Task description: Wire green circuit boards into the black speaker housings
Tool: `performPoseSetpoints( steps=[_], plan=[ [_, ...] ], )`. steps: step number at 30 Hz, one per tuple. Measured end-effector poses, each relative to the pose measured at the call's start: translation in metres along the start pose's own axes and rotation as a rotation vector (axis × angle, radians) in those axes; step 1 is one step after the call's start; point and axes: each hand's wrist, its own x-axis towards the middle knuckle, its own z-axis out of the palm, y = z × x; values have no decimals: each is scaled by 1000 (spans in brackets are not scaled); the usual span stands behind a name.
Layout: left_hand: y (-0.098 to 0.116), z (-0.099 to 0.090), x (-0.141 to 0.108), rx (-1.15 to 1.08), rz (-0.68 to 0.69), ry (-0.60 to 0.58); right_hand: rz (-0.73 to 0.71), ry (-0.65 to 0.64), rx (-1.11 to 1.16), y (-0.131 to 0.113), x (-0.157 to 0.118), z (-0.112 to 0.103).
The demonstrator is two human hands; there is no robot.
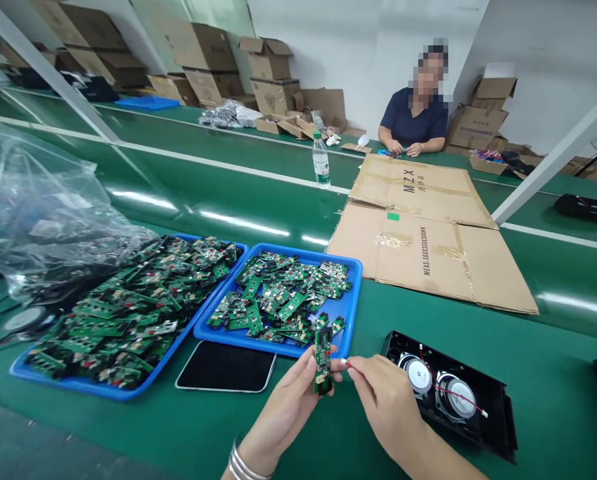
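The green table (178, 433) bears cardboard (403, 247) and trays (355, 300); the left hand (291, 397) pinches a circuit board (323, 360), the right hand (391, 397) a connector (345, 361).

L tray (109, 391) & R tray (356, 293) sit side by side on the bench (568, 380), PCBs (128, 320) in both. Plastic bag (38, 207) lies at far L, partly behind L tray. Tablet (227, 367) is in front, approx. btwn trays. Spkr housing (501, 423) is R of trays, w/ 2 spkrs (461, 399) in it. Flattened carton (403, 250) is behind housing; bottle (321, 163) stands just L of carton's far part.
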Motion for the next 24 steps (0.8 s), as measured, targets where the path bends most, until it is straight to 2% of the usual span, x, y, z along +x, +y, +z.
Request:
performPoseSetpoints(
  steps=[2,7,10,15,24],
  plan=[
    [0,7,-1,89,43,-26,95,-39,50,-1,2,-6],
    [1,22,-3,402,200,-71,435,-143,299,-6,7,-20],
    [0,26,-5,514,260,-107,549,-147,416,-7,7,-26],
    [-2,29,-5,607,311,-142,600,-143,521,-6,4,-28],
    [-1,36,-4,698,395,-170,619,-134,483,-8,5,-33]
  ],
)
